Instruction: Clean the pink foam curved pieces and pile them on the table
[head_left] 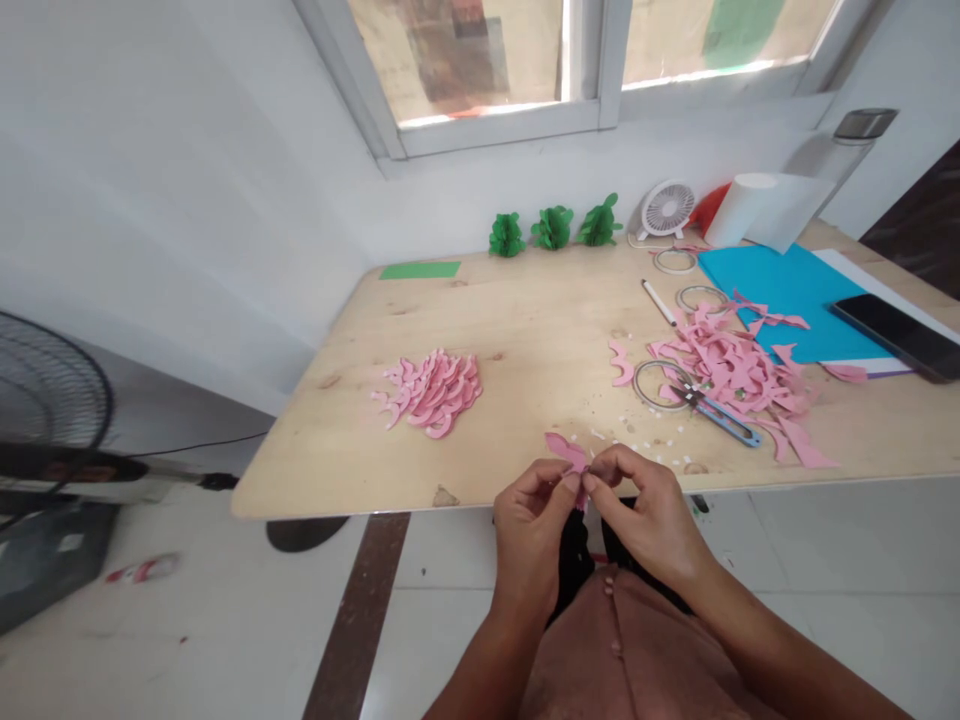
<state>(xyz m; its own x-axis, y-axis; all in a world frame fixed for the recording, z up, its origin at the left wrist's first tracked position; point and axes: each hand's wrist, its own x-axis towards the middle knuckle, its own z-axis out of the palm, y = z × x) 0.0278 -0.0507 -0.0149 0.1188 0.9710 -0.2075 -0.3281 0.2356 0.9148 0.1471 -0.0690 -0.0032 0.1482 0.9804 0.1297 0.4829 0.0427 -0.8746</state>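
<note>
Both my hands meet just in front of the near edge of the wooden table [525, 330]. My left hand [531, 520] and my right hand [645, 510] each pinch the same small pink paper cutout [564, 450], fingertips pressed together on it. A pile of curved pink cutouts [431, 390] lies on the table to the left. To the right lies a heap of pink paper scraps [731, 365], with scissors [720, 412] at its near side.
Tape rings [660, 385] and a white pen [658, 300] lie by the scraps. Blue paper [787, 285], a phone [896, 335], a small white fan [666, 208], a paper roll and three green paper trees [553, 228] stand farther back. A floor fan [45, 420] stands left.
</note>
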